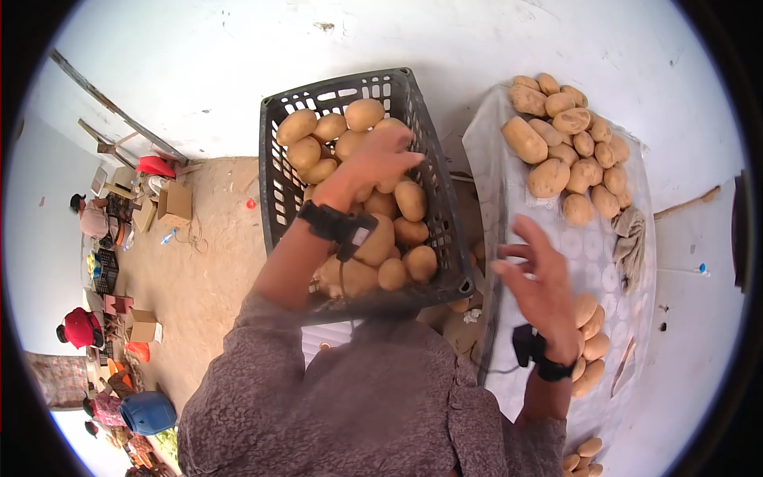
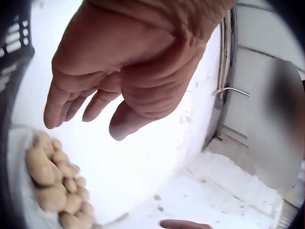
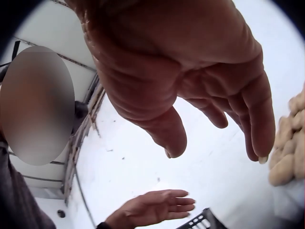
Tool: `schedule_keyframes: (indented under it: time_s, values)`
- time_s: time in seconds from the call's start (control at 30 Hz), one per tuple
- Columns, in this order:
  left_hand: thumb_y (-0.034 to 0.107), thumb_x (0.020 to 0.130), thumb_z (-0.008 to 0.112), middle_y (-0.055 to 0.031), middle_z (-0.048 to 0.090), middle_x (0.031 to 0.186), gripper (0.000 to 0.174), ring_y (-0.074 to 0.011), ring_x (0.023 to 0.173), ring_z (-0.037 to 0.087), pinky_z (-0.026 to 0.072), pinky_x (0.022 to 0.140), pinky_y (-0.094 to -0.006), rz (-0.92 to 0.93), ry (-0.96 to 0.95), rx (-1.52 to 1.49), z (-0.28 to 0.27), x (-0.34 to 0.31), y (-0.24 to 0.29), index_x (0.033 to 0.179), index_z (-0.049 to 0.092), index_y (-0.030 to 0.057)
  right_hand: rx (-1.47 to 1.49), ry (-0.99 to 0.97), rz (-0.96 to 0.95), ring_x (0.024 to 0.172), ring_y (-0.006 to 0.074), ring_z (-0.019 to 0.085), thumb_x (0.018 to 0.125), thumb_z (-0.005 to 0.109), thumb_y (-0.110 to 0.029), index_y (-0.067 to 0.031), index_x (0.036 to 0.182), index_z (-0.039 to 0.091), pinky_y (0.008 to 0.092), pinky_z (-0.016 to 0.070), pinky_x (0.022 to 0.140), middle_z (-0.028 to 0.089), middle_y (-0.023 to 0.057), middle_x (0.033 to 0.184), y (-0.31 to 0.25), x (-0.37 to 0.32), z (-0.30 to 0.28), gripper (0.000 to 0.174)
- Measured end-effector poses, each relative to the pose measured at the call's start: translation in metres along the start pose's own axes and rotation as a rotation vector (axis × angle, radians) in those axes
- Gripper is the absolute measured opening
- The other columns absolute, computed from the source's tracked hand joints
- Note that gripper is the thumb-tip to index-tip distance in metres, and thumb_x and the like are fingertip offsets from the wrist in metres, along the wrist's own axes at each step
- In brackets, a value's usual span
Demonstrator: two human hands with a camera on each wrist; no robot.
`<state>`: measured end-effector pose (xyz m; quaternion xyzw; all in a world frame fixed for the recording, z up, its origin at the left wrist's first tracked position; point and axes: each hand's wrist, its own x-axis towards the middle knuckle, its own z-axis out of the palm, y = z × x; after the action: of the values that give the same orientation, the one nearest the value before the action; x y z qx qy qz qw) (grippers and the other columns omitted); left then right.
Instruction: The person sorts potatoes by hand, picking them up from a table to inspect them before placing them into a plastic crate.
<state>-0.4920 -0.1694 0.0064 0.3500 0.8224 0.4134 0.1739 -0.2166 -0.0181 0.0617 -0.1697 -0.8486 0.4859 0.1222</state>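
My left hand [image 1: 377, 163] is over the black plastic crate [image 1: 435, 151], above the potatoes [image 1: 411, 200] heaped inside. Its fingers bend loosely, and the left wrist view shows nothing between the thumb and fingers of the left hand [image 2: 128, 67]. My right hand [image 1: 542, 282] hovers over the covered table, between a large pile of potatoes [image 1: 548, 177] and a smaller group of potatoes [image 1: 594, 347]. In the right wrist view, the right hand [image 3: 190, 67] hangs with fingers spread and holds nothing.
A grey cloth [image 1: 629, 242] lies at the table's far edge, and a few more potatoes [image 1: 584, 461] sit at the near end. A white wall [image 1: 445, 40] rises behind the crate. Off to the left are several people, cardboard boxes [image 1: 175, 203] and a blue barrel [image 1: 149, 413].
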Motion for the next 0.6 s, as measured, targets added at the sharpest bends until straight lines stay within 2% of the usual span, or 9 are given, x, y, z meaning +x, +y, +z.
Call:
schedule_keyframes:
  time_s: [0.07, 0.1, 0.17, 0.23, 0.3, 0.37, 0.43, 0.53, 0.6]
  values:
    - [0.024, 0.078, 0.071, -0.0132, 0.065, 0.099, 0.043, -0.0237, 0.1, 0.062, 0.0499, 0.084, -0.0336, -0.045, 0.057, -0.003, -0.006, 0.006, -0.035, 0.112, 0.06, -0.001, -0.002, -0.138, 0.012, 0.087, 0.0246, 0.067, 0.079, 0.073, -0.018, -0.0002, 0.132, 0.047, 0.034, 0.0529, 0.071, 0.066, 0.0191, 0.1, -0.006, 0.028, 0.029, 0.061]
    - [0.023, 0.078, 0.069, -0.0161, 0.065, 0.098, 0.04, -0.0282, 0.098, 0.063, 0.0504, 0.083, -0.0349, -0.034, 0.076, 0.126, -0.009, 0.005, -0.044, 0.109, 0.061, -0.0021, -0.015, -0.183, 0.003, 0.084, 0.0268, 0.068, 0.079, 0.072, -0.022, 0.0004, 0.13, 0.047, 0.0361, 0.053, 0.072, 0.067, 0.0198, 0.096, -0.004, 0.039, 0.044, 0.061]
    - [0.022, 0.078, 0.068, -0.0191, 0.066, 0.097, 0.038, -0.0326, 0.095, 0.063, 0.0509, 0.081, -0.0362, -0.024, 0.1, 0.253, -0.004, 0.009, -0.084, 0.105, 0.061, -0.0031, -0.078, -0.21, -0.082, 0.085, 0.0308, 0.067, 0.079, 0.071, -0.025, 0.0002, 0.128, 0.049, 0.0386, 0.0524, 0.074, 0.066, 0.0212, 0.097, 0.005, 0.051, 0.071, 0.059]
    - [0.02, 0.072, 0.067, -0.0257, 0.061, 0.104, 0.047, -0.0424, 0.1, 0.058, 0.0485, 0.088, -0.0429, -0.178, 0.085, 0.412, 0.012, 0.022, -0.142, 0.113, 0.057, -0.0019, -0.141, -0.236, -0.164, 0.086, 0.0347, 0.066, 0.08, 0.07, -0.028, 0.0001, 0.126, 0.05, 0.0411, 0.0519, 0.076, 0.065, 0.0227, 0.098, 0.011, 0.059, 0.089, 0.058]
    - [0.02, 0.074, 0.067, -0.0263, 0.062, 0.106, 0.048, -0.0421, 0.103, 0.058, 0.0479, 0.088, -0.0444, -0.239, 0.076, 0.497, 0.022, 0.017, -0.143, 0.116, 0.056, -0.0013, -0.085, -0.367, -0.064, 0.091, 0.0395, 0.063, 0.081, 0.068, -0.032, -0.0008, 0.125, 0.051, 0.0454, 0.0498, 0.08, 0.064, 0.0244, 0.099, 0.016, 0.062, 0.1, 0.057]
    - [0.02, 0.076, 0.067, -0.0268, 0.062, 0.109, 0.049, -0.0418, 0.107, 0.058, 0.0473, 0.089, -0.0459, -0.3, 0.061, 0.581, 0.028, 0.016, -0.149, 0.119, 0.054, -0.0007, -0.104, -0.365, -0.085, 0.092, 0.0404, 0.062, 0.08, 0.068, -0.032, -0.0008, 0.123, 0.051, 0.0458, 0.0495, 0.08, 0.064, 0.0243, 0.098, 0.032, 0.064, 0.111, 0.056]
    - [0.025, 0.07, 0.075, -0.0294, 0.057, 0.117, 0.067, -0.0446, 0.11, 0.055, 0.0458, 0.094, -0.0461, -0.276, 0.061, 0.519, 0.028, 0.018, -0.154, 0.126, 0.048, 0.001, -0.122, -0.354, -0.102, 0.094, 0.0412, 0.061, 0.08, 0.069, -0.032, -0.0007, 0.121, 0.052, 0.0462, 0.0491, 0.08, 0.064, 0.0242, 0.098, 0.033, 0.065, 0.113, 0.054]
    - [0.028, 0.062, 0.081, -0.0271, 0.054, 0.121, 0.08, -0.045, 0.111, 0.053, 0.0459, 0.096, -0.0439, -0.385, 0.017, 0.533, 0.027, 0.016, -0.134, 0.129, 0.045, 0.0028, -0.147, -0.394, -0.094, 0.094, 0.0403, 0.061, 0.08, 0.069, -0.032, -0.0005, 0.115, 0.054, 0.047, 0.0485, 0.08, 0.064, 0.0235, 0.094, 0.026, 0.065, 0.107, 0.05]
    - [0.028, 0.06, 0.082, -0.0257, 0.056, 0.121, 0.081, -0.0441, 0.112, 0.053, 0.0463, 0.096, -0.0437, -0.413, 0.046, 0.546, 0.032, 0.02, -0.138, 0.128, 0.047, 0.0048, -0.167, -0.421, -0.092, 0.094, 0.04, 0.061, 0.081, 0.068, -0.031, -0.0003, 0.11, 0.054, 0.0475, 0.0482, 0.078, 0.064, 0.0231, 0.092, 0.026, 0.064, 0.106, 0.045]
